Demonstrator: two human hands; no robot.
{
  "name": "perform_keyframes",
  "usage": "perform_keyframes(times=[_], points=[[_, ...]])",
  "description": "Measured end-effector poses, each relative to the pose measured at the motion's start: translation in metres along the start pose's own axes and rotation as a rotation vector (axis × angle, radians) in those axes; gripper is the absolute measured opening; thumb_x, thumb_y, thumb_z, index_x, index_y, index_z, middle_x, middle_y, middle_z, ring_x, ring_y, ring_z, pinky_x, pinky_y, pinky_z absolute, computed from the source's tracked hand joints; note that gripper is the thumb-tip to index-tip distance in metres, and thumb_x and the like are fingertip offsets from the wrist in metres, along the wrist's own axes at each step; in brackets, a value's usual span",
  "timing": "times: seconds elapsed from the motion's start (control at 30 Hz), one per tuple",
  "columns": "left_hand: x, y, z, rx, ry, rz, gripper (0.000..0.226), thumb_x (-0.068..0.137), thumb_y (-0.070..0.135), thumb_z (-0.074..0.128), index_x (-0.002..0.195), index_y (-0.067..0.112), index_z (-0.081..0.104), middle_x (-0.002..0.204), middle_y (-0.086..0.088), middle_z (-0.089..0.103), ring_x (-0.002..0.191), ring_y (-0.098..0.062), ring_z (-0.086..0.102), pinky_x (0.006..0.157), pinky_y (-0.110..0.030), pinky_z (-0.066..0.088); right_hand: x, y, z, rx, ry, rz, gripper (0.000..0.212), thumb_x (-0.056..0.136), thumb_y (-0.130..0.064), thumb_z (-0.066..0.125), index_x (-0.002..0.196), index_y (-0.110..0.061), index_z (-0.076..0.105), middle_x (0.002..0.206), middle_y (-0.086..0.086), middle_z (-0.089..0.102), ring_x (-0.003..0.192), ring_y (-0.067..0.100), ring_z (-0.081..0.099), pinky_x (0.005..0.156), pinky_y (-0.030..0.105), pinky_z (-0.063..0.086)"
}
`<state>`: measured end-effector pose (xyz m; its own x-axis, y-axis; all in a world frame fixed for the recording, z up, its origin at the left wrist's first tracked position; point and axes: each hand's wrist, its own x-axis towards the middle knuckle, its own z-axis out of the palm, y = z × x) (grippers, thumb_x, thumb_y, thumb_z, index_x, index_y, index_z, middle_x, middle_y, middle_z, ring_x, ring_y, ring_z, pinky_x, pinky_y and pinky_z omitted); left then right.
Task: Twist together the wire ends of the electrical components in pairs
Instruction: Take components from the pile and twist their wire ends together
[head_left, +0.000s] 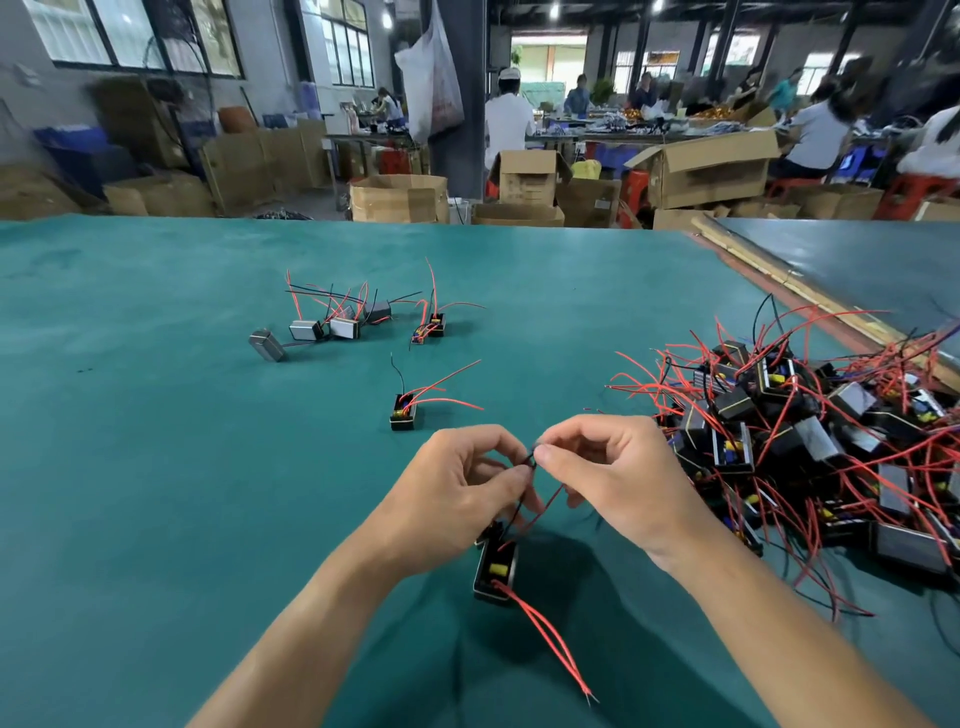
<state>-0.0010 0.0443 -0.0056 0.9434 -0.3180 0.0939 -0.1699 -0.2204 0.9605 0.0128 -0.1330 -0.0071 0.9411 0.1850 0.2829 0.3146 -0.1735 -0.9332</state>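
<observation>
Head view, sole camera, wide-angle: at head height, facing forward and down across green table (156, 441); left hand (457, 493) and right hand (618, 478) close, low centre; workshop (571, 156) far behind.

One left hand (457, 486), one right hand (615, 480), one heap of wired components (810, 441).

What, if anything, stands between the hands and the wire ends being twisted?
Nothing visible. The left hand and right hand both pinch the wire ends directly, with the component below them. The pile lies to the right, not between them.
</observation>
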Motion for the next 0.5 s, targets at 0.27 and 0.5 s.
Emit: perform_keyframes(times=[0.27, 0.5], points=[[0.002, -0.003, 0.001, 0.012, -0.017, 0.024, 0.012, 0.095, 0.008, 0.061, 0.084, 0.007, 0.065, 0.072, -0.007, 0.074, 0.06, -0.019, 0.063, 0.062, -0.03, 0.051, 0.002, -0.003, -0.008, 0.092, -0.109, 0.188, 0.02, 0.087, -0.005, 0.069, 0.071, -0.016, 0.072, 0.06, -0.005, 0.058, 0.052, 0.007, 0.05, 0.05, 0.021, 0.047], [0.002, -0.003, -0.001, 0.073, -0.03, 0.037, 0.012, 0.095, 0.01, 0.062, 0.084, 0.008, 0.067, 0.076, -0.004, 0.076, 0.064, -0.02, 0.058, 0.058, -0.028, 0.043, 0.003, -0.005, -0.017, 0.092, -0.184, 0.193, 0.022, 0.086, -0.002, 0.07, 0.069, -0.016, 0.07, 0.055, -0.008, 0.056, 0.048, 0.01, 0.044, 0.046, 0.021, 0.039]])
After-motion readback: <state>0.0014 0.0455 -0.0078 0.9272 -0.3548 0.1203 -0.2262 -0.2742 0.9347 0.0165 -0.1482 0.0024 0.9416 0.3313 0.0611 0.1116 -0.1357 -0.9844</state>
